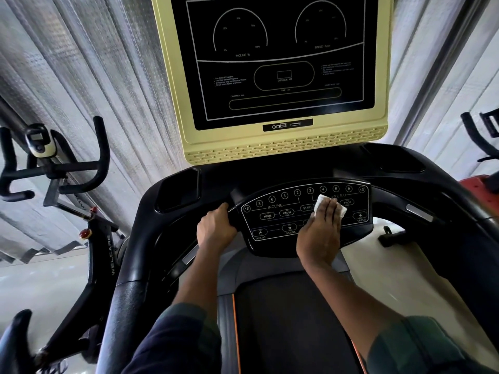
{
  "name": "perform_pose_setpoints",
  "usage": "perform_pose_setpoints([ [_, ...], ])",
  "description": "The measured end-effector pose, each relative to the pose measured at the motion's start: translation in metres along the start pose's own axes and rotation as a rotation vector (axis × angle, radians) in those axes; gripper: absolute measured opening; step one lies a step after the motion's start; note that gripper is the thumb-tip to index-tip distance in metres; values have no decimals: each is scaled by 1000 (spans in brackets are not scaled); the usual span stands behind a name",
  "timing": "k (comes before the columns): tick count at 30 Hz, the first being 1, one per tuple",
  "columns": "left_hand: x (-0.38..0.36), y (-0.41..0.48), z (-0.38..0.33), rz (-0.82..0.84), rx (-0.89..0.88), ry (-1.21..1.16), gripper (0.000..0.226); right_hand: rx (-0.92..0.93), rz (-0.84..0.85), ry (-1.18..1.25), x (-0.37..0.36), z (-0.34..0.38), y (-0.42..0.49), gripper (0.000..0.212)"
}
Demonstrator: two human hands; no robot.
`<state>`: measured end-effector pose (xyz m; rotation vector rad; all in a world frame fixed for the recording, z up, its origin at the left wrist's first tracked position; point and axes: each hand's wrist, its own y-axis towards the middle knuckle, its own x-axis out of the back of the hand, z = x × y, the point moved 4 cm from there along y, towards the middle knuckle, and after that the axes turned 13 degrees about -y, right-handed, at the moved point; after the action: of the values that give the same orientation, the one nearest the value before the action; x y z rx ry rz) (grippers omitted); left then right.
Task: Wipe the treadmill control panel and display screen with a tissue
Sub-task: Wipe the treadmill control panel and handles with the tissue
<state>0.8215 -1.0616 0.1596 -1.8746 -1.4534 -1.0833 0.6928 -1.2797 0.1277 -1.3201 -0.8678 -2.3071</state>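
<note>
The treadmill's black control panel (280,211) with white button labels curves across the middle of the view. My right hand (321,233) lies flat on its right half, straight fingers pressing a white tissue (321,202) onto the buttons near START and PROG. My left hand (214,229) grips the black handlebar (167,238) at the panel's left edge. Above stands the dark display screen (278,58) in a pale yellow frame (286,149), with incline and speed dials drawn on it.
Black cup holders (179,190) flank the console. The treadmill belt (291,319) runs below between my arms. An exercise bike (54,168) stands at the left and another bike's handlebar (483,136) at the right. Corrugated metal sheeting (94,76) backs the machine.
</note>
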Motion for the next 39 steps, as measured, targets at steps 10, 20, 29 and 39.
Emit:
perform_pose_setpoints([
  [10, 0, 0, -1, -13, 1, 3, 25, -11, -2, 47, 1, -28, 16, 54],
  [20, -3, 2, 3, -14, 7, 0, 28, 45, 11, 11, 1, -55, 20, 55],
  [29, -4, 3, 4, -12, 13, 3, 27, -55, -14, -54, -2, -70, 5, 59],
  [39, -4, 3, 3, -16, 17, -4, 26, -135, -4, -34, 6, -86, 13, 60],
])
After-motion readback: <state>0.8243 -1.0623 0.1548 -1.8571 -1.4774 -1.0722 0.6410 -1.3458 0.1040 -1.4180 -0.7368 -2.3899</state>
